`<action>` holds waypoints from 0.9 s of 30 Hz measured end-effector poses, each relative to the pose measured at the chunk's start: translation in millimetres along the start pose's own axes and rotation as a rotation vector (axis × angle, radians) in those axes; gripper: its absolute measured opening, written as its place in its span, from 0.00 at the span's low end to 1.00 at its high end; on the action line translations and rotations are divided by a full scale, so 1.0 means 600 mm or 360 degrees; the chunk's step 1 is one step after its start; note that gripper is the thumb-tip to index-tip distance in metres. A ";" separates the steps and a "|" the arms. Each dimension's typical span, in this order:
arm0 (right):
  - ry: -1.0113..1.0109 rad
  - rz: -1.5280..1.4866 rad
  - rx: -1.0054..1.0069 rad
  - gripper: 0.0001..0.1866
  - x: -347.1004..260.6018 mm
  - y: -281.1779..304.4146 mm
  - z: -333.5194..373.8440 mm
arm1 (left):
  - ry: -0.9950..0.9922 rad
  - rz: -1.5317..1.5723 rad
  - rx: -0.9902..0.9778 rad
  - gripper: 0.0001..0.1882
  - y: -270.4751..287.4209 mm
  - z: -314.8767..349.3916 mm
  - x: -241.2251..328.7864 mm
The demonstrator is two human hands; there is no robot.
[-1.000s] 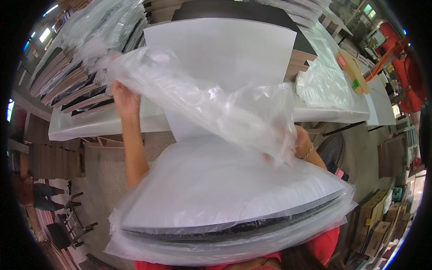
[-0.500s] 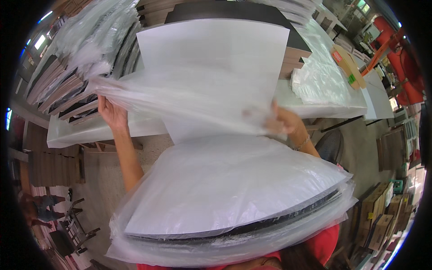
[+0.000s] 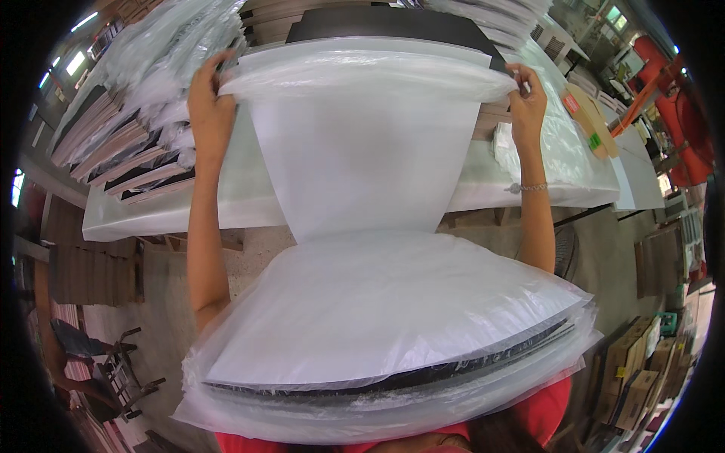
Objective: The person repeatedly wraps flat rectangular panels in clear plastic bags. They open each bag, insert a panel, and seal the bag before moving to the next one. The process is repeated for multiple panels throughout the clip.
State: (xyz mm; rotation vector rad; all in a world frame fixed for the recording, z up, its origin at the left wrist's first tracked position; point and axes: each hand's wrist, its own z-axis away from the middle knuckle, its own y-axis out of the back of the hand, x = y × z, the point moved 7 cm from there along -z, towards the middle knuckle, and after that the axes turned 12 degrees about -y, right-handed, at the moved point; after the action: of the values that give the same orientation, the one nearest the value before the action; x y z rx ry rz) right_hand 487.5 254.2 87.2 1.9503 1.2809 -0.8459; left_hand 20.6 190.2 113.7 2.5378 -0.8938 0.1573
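Note:
A large white panel [image 3: 362,158] slopes from near my body toward the table. Across its far end lies a bunched band of clear plastic film [image 3: 370,75], stretched between my hands. My left hand [image 3: 211,102] is closed on the film's left end, beside the panel's far left corner. At the right end my right hand [image 3: 527,98] pinches the film, fingers curled. Against my body rests a pile of panels in clear plastic [image 3: 393,302], white on top with a dark edge below. Where the bare panel meets this wrapped pile, its near end is hidden.
A white-covered table [image 3: 158,215] runs across ahead. On its left lean several plastic-wrapped boards [image 3: 128,151]; dark-topped boards [image 3: 385,24] are stacked behind the panel. Folded clear plastic [image 3: 544,151] and a cardboard box [image 3: 585,121] lie at right. Cartons [image 3: 630,370] stand lower right.
Both hands have moved away from me to the panel's far end, spreading apart. The film, earlier loose across the panel's middle, is now stretched over its far end.

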 end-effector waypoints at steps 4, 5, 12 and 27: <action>0.0253 0.0780 -0.0047 0.33 -0.039 -0.029 -0.012 | -0.0201 -0.0369 -0.0185 0.35 -0.006 -0.008 0.019; 0.0347 0.0779 0.0006 0.32 -0.052 -0.027 -0.008 | -0.0135 -0.0352 -0.0182 0.35 0.001 -0.007 0.031; 0.0197 0.0292 -0.0077 0.21 -0.088 0.046 0.032 | 0.0100 0.0197 -0.0055 0.27 0.078 0.024 0.039; -0.0941 -0.0588 -0.0704 0.15 0.068 0.029 0.233 | 0.1939 0.2981 -0.0109 0.31 0.040 0.282 -0.013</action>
State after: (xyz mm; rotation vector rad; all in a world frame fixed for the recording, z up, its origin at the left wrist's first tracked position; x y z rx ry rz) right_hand 493.6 158.4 -23.6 1.0253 1.3246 -1.0990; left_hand -7.0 102.7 -31.0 0.3405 -1.9903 1.7337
